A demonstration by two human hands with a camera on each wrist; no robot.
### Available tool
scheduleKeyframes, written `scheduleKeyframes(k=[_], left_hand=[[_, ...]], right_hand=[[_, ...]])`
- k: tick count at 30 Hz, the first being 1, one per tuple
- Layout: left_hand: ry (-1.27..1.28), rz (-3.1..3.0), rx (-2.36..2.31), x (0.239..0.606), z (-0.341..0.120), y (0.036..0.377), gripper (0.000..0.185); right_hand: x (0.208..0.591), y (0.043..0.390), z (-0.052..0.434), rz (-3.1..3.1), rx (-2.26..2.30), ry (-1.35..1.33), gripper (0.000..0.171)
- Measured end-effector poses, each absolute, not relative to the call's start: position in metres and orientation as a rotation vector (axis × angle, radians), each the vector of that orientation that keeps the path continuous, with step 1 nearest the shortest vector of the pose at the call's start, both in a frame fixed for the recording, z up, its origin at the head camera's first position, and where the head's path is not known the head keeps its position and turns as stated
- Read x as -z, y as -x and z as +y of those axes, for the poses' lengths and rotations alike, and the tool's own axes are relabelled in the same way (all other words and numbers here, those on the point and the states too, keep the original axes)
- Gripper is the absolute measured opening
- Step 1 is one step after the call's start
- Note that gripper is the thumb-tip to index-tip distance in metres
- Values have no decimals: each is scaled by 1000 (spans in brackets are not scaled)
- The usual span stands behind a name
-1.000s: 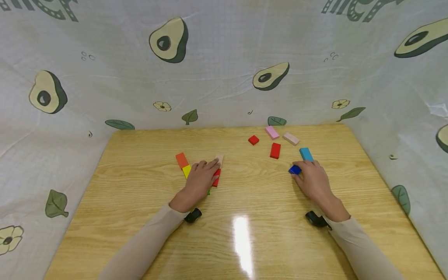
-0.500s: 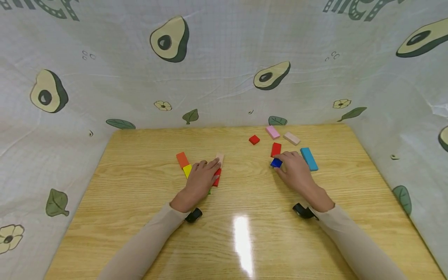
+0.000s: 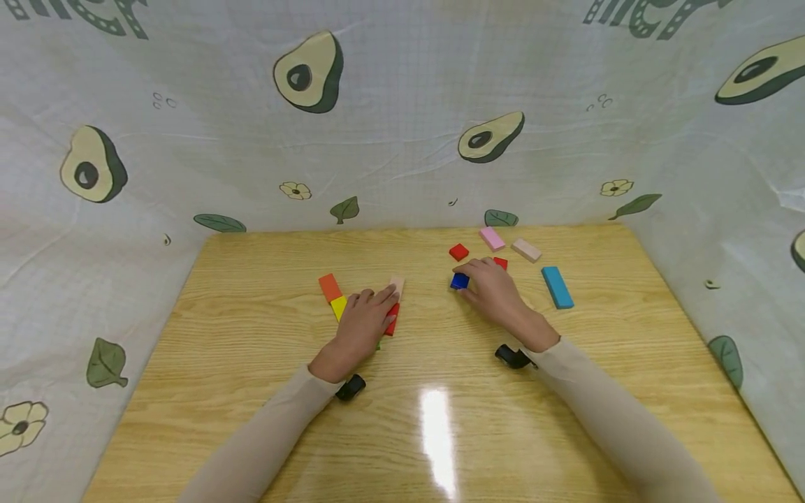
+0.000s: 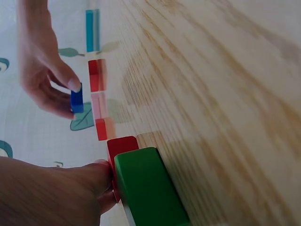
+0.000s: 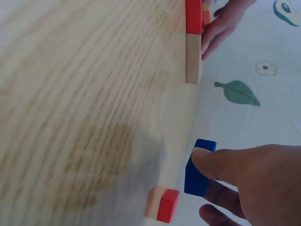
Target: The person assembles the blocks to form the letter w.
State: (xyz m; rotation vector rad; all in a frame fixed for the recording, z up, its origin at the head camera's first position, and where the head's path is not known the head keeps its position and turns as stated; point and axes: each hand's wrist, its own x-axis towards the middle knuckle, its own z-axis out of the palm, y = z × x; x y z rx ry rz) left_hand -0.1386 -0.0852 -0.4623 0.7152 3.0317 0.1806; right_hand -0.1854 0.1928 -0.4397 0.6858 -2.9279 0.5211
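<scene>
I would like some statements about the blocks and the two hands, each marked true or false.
1. The right hand pinches a dark blue block. True.
2. The left hand is lifted high above the table. False: it rests on a row of blocks, beside a red block.
3. The light blue block lies on the table, touched by no hand. True.
4. The pink block is stacked on the orange block. False: they lie far apart, each flat on the table.
</scene>
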Motion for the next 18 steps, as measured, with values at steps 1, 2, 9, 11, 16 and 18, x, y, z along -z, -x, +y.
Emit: scheduleKeyframes(k=[1, 2, 9, 11, 16, 18], left_hand=[[-718, 3036, -174, 463, -85, 139, 47], [-719, 3040, -166, 463, -85, 138, 47], [-698, 3042, -126, 461, -83, 138, 48], [-697, 3044, -99, 461, -83, 137, 48], [-682, 3038, -35, 459, -81, 137, 48], [-676, 3039, -22, 459, -81, 138, 48]], right_hand=[[440, 188, 190, -2932, -529, -692, 40], [442, 190, 188, -2934, -535, -700, 40], [449, 208, 171, -2951, -533, -740, 39], [450, 212, 166, -2947, -530, -758, 39], [452, 221, 156, -2949, -532, -793, 37], [453, 224, 152, -2951, -538, -804, 36]])
